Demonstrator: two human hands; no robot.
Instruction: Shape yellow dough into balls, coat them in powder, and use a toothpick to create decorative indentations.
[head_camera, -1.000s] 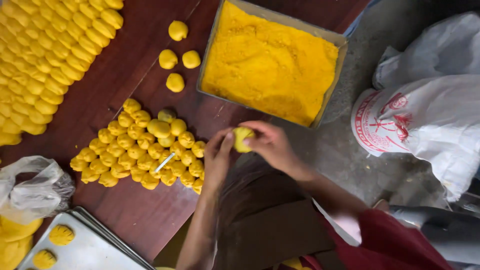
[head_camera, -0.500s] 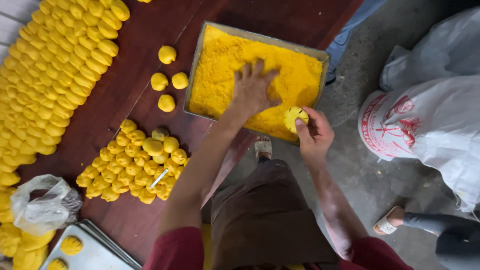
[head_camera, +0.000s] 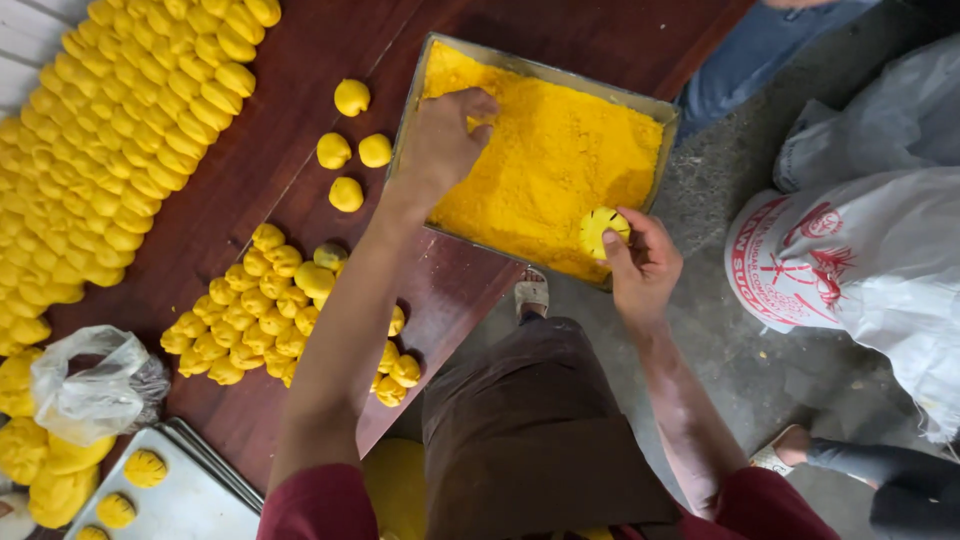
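My left hand (head_camera: 445, 140) reaches into a metal tray (head_camera: 668, 112) filled with yellow crumbly powder (head_camera: 545, 170), its fingers curled and pinching at the powder near the tray's far left corner. My right hand (head_camera: 640, 262) hovers at the tray's near edge and holds a round yellow dough ball (head_camera: 602, 230) with dark slits on its face. Below my left forearm lies a heap of small yellow dough balls (head_camera: 265, 310) on the dark red wooden table (head_camera: 290, 215).
Three loose yellow balls (head_camera: 345, 150) lie left of the tray. Long rows of yellow pieces (head_camera: 120, 140) fill the table's left side. A clear plastic bag (head_camera: 95, 390) and a metal baking sheet (head_camera: 190, 500) sit at bottom left. White sacks (head_camera: 870, 270) stand on the concrete floor.
My left hand has gone from the dough ball near the heap up into the powder tray and curled its fingers. My right hand carried the ball to the tray's near edge.
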